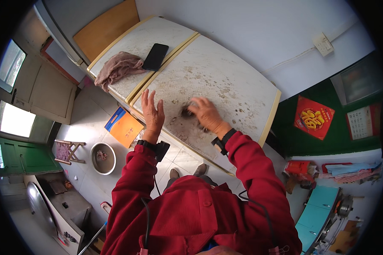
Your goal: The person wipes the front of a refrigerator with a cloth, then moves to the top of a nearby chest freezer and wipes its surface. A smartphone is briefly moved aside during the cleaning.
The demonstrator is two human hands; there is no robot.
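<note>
My right hand (207, 115) is bent over the stained white tabletop (229, 67), its fingers on a small dark scourer (187, 110). Motion blurs both the fingers and the scourer, so its exact kind is unclear. Around it the surface looks wet and smeared, with brown spots spreading toward the far side. Held up above the near edge, my left hand (153, 112) has its fingers apart and nothing in them. A crumpled brownish-pink cloth (119, 68) lies beyond it on the narrower section, beside a black smartphone (155, 56).
A yellow-edged seam (166, 67) divides the top. Below on the tiled floor are an orange bag (123, 127), a metal basin (103, 158) holding water and a cloth, and a folding stool (69, 151). A wall (242, 35) borders the table's far side.
</note>
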